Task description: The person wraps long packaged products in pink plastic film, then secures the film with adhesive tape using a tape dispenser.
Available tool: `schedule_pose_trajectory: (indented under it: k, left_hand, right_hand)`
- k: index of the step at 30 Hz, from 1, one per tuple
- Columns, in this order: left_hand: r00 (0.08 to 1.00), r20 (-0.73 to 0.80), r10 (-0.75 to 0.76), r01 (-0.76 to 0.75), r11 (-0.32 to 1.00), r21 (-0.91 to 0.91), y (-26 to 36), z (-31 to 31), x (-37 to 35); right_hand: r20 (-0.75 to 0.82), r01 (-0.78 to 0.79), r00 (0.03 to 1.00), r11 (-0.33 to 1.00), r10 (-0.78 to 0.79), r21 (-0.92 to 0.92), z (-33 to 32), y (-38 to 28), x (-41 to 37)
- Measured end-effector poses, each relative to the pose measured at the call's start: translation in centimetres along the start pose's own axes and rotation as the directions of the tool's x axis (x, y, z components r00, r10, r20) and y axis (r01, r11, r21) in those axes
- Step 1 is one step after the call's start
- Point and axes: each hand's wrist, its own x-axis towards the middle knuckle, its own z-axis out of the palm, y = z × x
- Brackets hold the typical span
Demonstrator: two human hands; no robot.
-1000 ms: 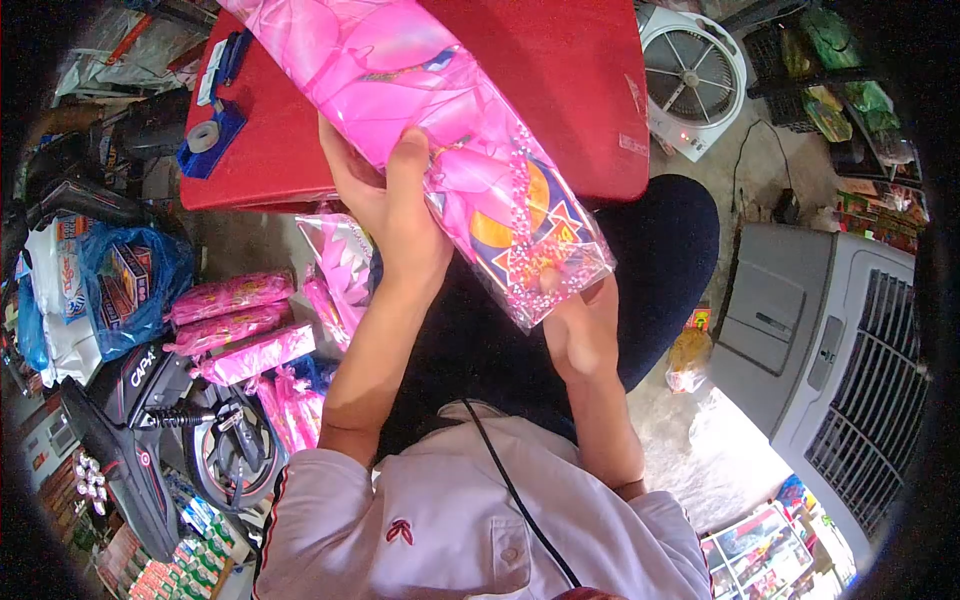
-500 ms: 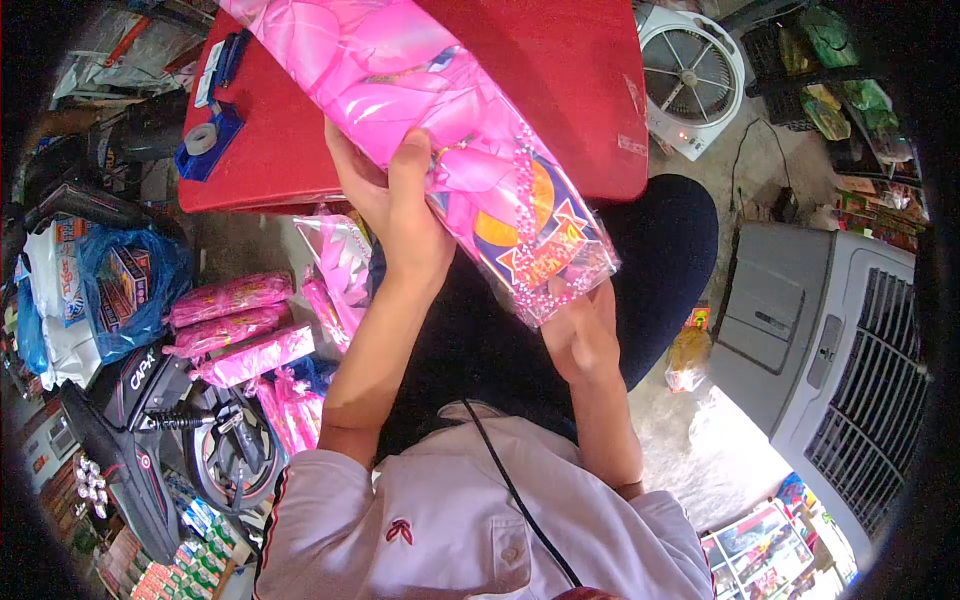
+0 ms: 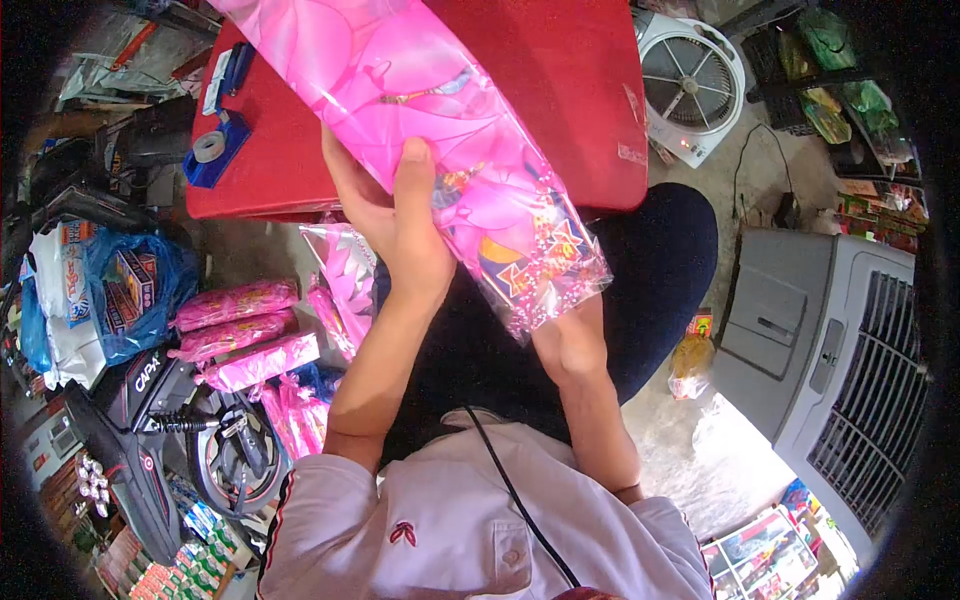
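Note:
A long pink package (image 3: 430,130) in clear plastic slants over the red table, its far end cut off by the top of the view. Pink-and-white dots and a dark blue printed panel with orange show at its near end. My left hand (image 3: 400,225) grips its left side, the thumb pressed on top and the other fingers partly underneath. Below the near end, my right hand (image 3: 573,345) holds it from underneath; the package hides most of those fingers.
A blue tape dispenser (image 3: 218,150) lies on the red table (image 3: 590,120). Several pink packages (image 3: 245,318) are stacked on the floor at left, near a motorbike (image 3: 150,430) and a blue bag (image 3: 165,290). At right are a white fan (image 3: 690,85) and a grey air cooler (image 3: 780,300).
The package has turned a little about its length, so less of the printed panel shows. Its near end has shifted slightly left and down, and my right hand with it.

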Motion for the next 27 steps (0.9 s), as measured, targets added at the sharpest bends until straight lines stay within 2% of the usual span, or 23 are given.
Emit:
schedule_pose_trajectory:
  k: [4,7,10,11,12,14,15,18,19,22,23,26,27]
  left_hand:
    - [0.999,-0.026,-0.026,0.026,1.0,0.011,-0.3,-0.2,0.2]
    - [0.999,-0.03,-0.045,0.045,0.999,-0.001,-0.2,-0.1,0.1]
    - [1.0,-0.002,-0.017,0.017,0.999,0.04,-0.6,-1.0,0.8]
    - [1.0,0.001,-0.002,0.002,0.998,0.066,-0.6,-1.1,0.9]
    - [1.0,0.006,0.011,-0.012,0.996,0.094,-0.5,-1.2,0.8]
    - [1.0,0.027,-0.011,0.009,0.995,0.101,-0.6,-1.4,0.4]
    - [0.998,0.044,-0.043,0.039,0.996,0.081,-0.7,-1.5,0.1]
    - [0.981,0.136,-0.141,0.133,0.989,0.062,-0.9,-1.7,-1.2]
    - [0.971,0.172,-0.168,0.159,0.985,0.067,-0.8,-1.6,-1.6]
    - [0.943,0.267,-0.197,0.178,0.98,0.092,-0.2,-1.1,-3.0]
    - [0.943,0.28,-0.181,0.16,0.982,0.095,-0.3,-1.0,-3.4]
    - [0.916,0.359,-0.18,0.173,0.984,0.053,-0.9,-1.3,-3.9]
    - [0.907,0.377,-0.187,0.188,0.982,0.034,-0.9,-1.4,-3.9]
  right_hand:
    - [-0.066,-0.01,0.998,0.992,0.002,-0.122,-0.3,0.2,-0.3]
    - [0.024,0.025,0.999,0.997,-0.023,-0.077,-1.3,0.5,-0.4]
    - [0.099,0.123,0.99,0.96,-0.101,-0.25,-1.9,-0.9,-0.7]
    - [0.117,0.132,0.985,0.99,-0.126,-0.044,-2.7,-1.6,-1.0]
    - [0.019,0.23,0.971,0.904,-0.24,-0.361,-2.7,-2.4,-1.1]
    - [0.129,0.435,0.882,0.677,-0.454,-0.594,-3.4,-3.9,-1.0]
    - [0.17,0.451,0.867,0.591,-0.469,-0.669,-2.9,-4.7,-0.8]
    - [0.251,0.357,0.933,0.591,-0.256,-0.724,-0.4,-6.9,0.5]
    - [0.265,0.321,0.946,0.648,-0.186,-0.691,0.0,-6.9,1.1]
    - [0.281,0.214,0.959,0.705,-0.022,-0.676,0.6,-5.5,2.5]
    - [0.307,0.2,0.951,0.686,0.035,-0.699,1.0,-5.7,2.8]
    - [0.22,-0.015,0.953,0.754,0.21,-0.657,0.2,-5.0,2.7]
    - [0.226,0.017,0.957,0.745,0.18,-0.667,-0.1,-4.8,2.6]
